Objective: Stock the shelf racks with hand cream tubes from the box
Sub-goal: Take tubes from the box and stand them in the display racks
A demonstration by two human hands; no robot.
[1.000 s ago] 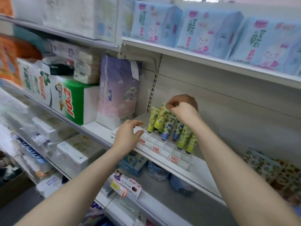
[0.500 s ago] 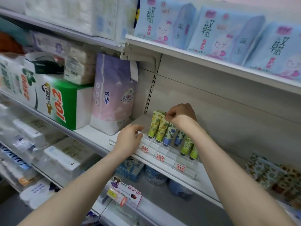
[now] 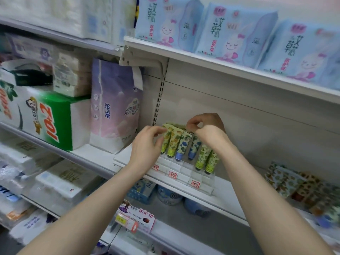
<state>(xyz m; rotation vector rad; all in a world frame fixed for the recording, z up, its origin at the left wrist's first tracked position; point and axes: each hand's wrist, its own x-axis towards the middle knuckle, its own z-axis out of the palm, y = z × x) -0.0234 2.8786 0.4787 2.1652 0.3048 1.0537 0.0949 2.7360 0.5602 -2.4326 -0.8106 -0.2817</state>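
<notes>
- Hand cream tubes (image 3: 201, 156): six are counted in the front row of a clear rack (image 3: 200, 178), all standing cap down with the crimped end up
- By pattern, two yellow ones are seen at the left, two blue ones in the middle and two green ones at the right
- More crimped tops are glimpsed behind the left end of the row; their number cannot be made out
- The rack is set on a white shelf (image 3: 226, 188), and three red price labels (image 3: 172, 175) are counted on its front
- The left hand (image 3: 147, 142) is curled round the leftmost tube (image 3: 166, 137) near its top, which is pinched between thumb and fingers
- The right hand (image 3: 206, 126) is held above the middle of the row with its fingertips drawn together just over the blue-flowered tube (image 3: 183, 144); whether a crimp is actually pinched cannot be told, since the fingers hide it
- Three pale blue packs (image 3: 235, 32) are counted on the upper shelf (image 3: 239, 70); the rightmost is cut off by the frame edge
- One lilac pack (image 3: 114, 107) and one green-and-white box (image 3: 55, 115) are seen left of the rack
- Patterned items (image 3: 294, 184) lie at the far right of the white shelf, too blurred to be counted
</notes>
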